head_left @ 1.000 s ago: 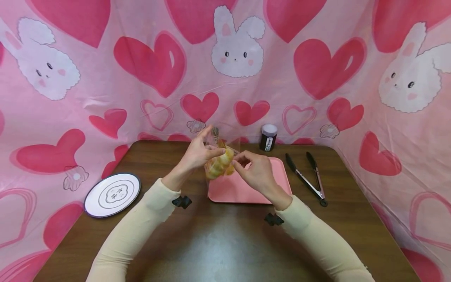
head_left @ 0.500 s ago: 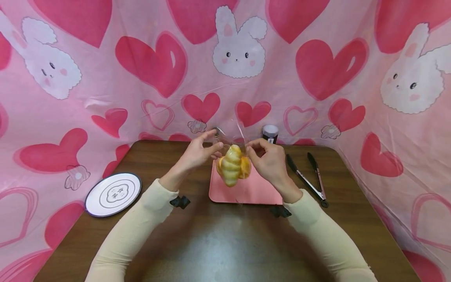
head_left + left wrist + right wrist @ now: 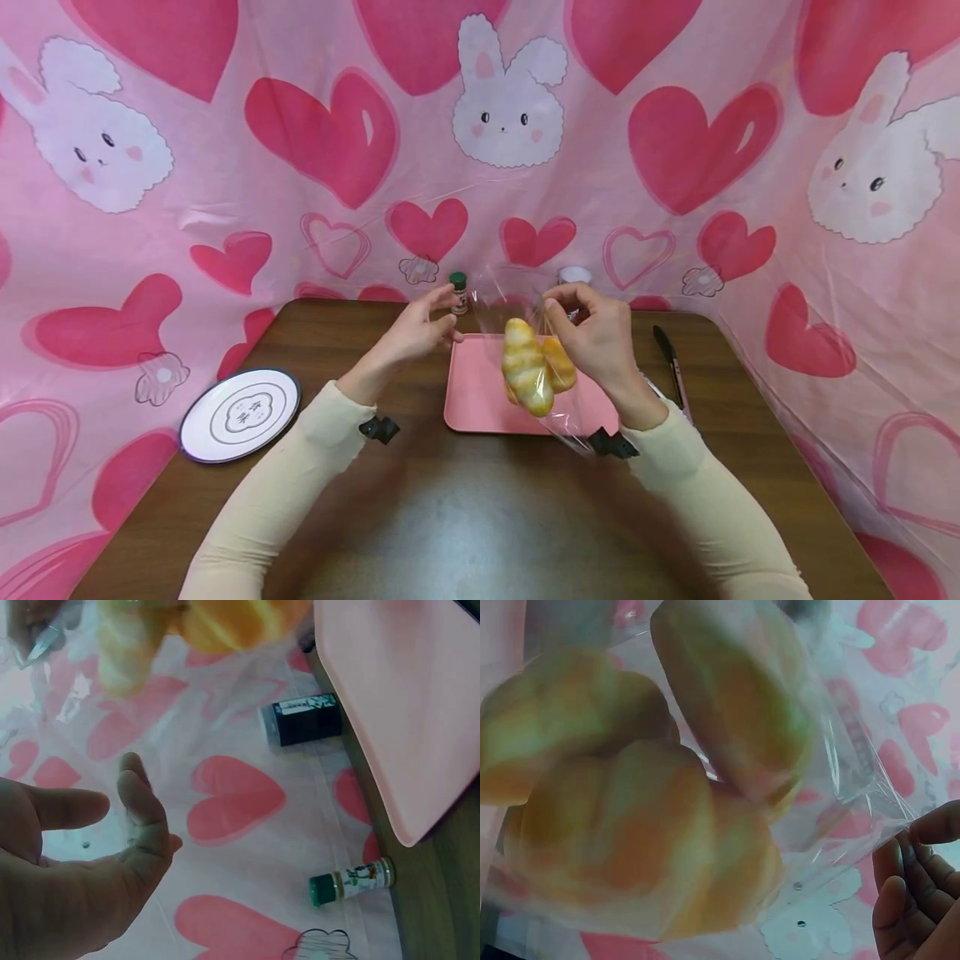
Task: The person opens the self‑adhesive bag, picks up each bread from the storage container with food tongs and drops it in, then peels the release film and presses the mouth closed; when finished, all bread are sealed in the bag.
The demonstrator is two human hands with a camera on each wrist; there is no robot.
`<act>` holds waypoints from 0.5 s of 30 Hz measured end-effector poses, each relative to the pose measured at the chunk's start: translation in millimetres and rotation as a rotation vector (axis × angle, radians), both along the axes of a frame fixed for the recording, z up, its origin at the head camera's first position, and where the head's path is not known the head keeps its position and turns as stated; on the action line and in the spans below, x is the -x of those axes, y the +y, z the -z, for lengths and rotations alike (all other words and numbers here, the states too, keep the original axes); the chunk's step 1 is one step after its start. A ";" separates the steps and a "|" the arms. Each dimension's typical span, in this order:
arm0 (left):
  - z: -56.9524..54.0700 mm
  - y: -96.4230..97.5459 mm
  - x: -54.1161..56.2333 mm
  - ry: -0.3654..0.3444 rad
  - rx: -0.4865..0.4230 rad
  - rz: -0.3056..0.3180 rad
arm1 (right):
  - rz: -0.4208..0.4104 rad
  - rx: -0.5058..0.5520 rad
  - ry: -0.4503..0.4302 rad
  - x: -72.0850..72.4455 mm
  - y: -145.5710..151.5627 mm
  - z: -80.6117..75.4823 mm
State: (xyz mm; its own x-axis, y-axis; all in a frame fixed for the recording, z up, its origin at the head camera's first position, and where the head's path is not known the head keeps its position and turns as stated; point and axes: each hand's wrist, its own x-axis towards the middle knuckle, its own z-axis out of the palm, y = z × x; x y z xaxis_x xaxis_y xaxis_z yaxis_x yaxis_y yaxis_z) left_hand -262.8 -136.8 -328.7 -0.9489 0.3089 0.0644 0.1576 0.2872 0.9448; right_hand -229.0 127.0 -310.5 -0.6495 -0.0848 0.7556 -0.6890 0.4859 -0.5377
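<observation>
A clear plastic bag (image 3: 487, 302) with several bread rolls (image 3: 527, 367) in it hangs over the pink tray (image 3: 476, 408). My right hand (image 3: 600, 333) pinches the bag's upper right edge between thumb and fingers. The right wrist view has the rolls (image 3: 615, 832) up close, blurred, with the fingertips on a gathered corner of the film. To the bag's left, my left hand (image 3: 412, 333) is raised with thumb and fingers apart. Nothing lies between those fingers in the left wrist view, where the hand (image 3: 82, 877) is below the rolls (image 3: 232, 622).
A green-capped shaker bottle (image 3: 458, 293) stands behind the tray. A dark jar with a white lid (image 3: 575, 273) is partly hidden by my right hand. Black-tipped tongs (image 3: 676, 371) lie to the right, partly covered by my right arm. A white plate (image 3: 201, 417) is at far left.
The bag of rolls has moved right with my right hand and swung round to hang upright. My left hand has come away from it, leaving the green-capped bottle in plain sight.
</observation>
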 end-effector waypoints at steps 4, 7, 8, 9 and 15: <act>6.6 -1.9 4.2 0.009 0.087 0.032 | -0.024 0.030 -0.002 -4.4 4.4 -4.6; 10.7 -1.9 7.3 0.005 0.102 0.060 | -0.042 0.045 -0.008 -6.5 6.7 -7.7; 11.8 -1.8 8.6 -0.003 0.088 0.070 | -0.046 0.049 -0.015 -7.2 7.2 -8.5; 12.5 -1.6 9.6 -0.013 0.073 0.080 | -0.046 0.054 -0.026 -7.9 7.4 -9.4; 12.8 -1.4 10.8 -0.007 0.019 0.177 | -0.026 0.103 -0.099 -9.6 11.0 -12.6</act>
